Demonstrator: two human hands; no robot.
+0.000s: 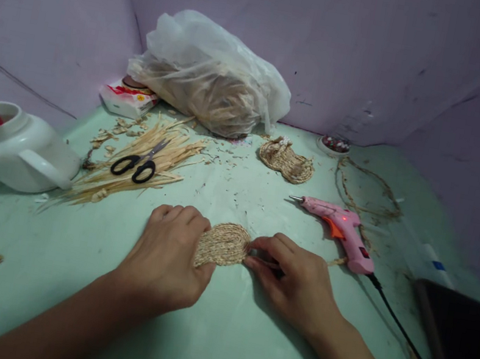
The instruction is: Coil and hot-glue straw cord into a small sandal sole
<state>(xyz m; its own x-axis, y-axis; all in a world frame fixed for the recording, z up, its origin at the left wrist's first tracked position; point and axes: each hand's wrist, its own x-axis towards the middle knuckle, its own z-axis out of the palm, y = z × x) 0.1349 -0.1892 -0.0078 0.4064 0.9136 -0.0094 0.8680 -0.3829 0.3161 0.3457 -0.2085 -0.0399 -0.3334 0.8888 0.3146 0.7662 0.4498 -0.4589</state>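
Note:
A small oval sole of coiled, braided straw cord (225,244) is held just above or on the table between my hands. My left hand (171,254) is closed round its left end, fingers over the far side and thumb on the near edge. At the right edge of the sole, the thumb and forefinger of my right hand (292,275) pinch the braided cord. A bit of that cord shows behind my right hand, towards a pink glue gun (335,218) lying on its side with a red light lit. A finished-looking straw sole piece (285,160) lies farther back.
Black-handled scissors (143,164) rest on loose straw strips (170,152). On the left stands a white jug (35,153). A plastic bag (220,83), a tissue pack (128,99) and a dish of beads (334,145) sit along the wall. A dark device (457,341) lies at right by the glue gun's cord.

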